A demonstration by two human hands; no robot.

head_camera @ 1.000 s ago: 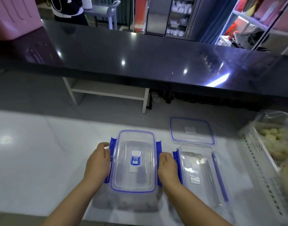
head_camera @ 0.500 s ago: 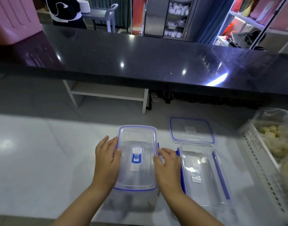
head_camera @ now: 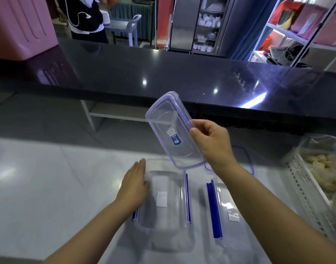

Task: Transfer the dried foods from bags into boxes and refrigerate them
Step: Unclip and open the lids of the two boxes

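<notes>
Centre of the frame, lid (head_camera: 174, 130): clear plastic with a blue sticker, held up in the air over the far end of the left box, tilted, its long axis running from upper left to lower right.
Right hand (head_camera: 211, 141): pinches the lid's right long edge, thumb on the top face and fingers curled behind it.
Left hand (head_camera: 134, 185): fingers straight and pressed together, laid flat against the left wall of the left box as if to steady it.
Left box (head_camera: 169, 212): clear, uncovered and with no food in it, standing on the white counter (head_camera: 49, 187) in the lower middle, long axis running away from the person.
Right box (head_camera: 226, 212): also uncovered, just beside the left box, partly under the right forearm; another lid (head_camera: 248, 159) lies flat beyond it.
Dried food: pale yellow pieces in a clear bag (head_camera: 319, 162), resting in a white perforated tray (head_camera: 304, 189) at the right edge of the frame, well apart from both boxes.
Key relation: the bag lies to the right, on the right hand's side, and that hand is taken up by the lid.
Likely next move: put the lid down on the counter, then reach right for the bag; nothing is filled yet.
</notes>
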